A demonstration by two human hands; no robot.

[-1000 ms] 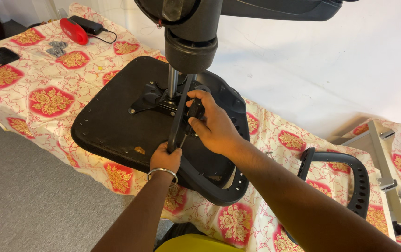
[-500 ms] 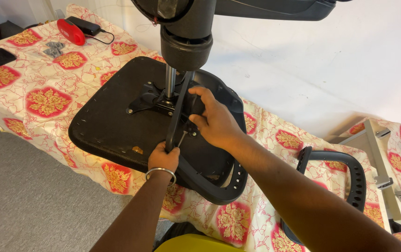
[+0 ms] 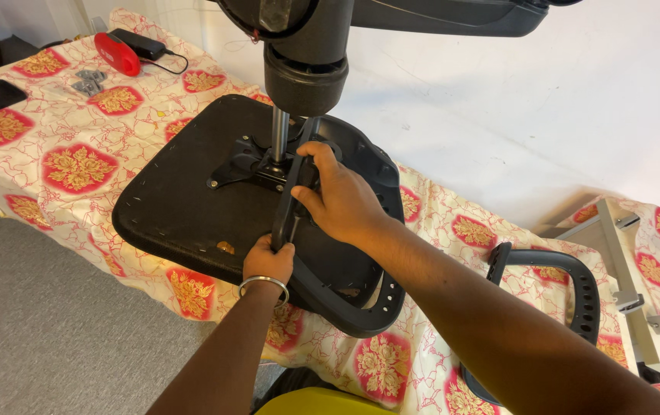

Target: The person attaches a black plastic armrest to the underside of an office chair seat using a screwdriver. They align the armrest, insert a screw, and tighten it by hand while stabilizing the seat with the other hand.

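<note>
On a table draped in a cream cloth (image 3: 53,131) printed with red-and-gold floral medallions, one upturned chair seat (image 3: 192,200) is laid: a matte black, rounded panel, its rim dotted with staples. From its centre plate a single bright metal column (image 3: 279,137) rises into a thick black plastic collar. One black plastic armrest (image 3: 288,204) (a slim curved loop) is held upright against the seat; its lower end is gripped closed by the left hand (image 3: 267,261), on whose wrist a silver bangle is worn, and its upper part is clasped by the right hand (image 3: 339,198). A second, perforated armrest (image 3: 576,284) is seen at the table's right edge. One red case, one black adapter and one phone are set at the far left. Grey carpet and a white wall are noted.
</note>
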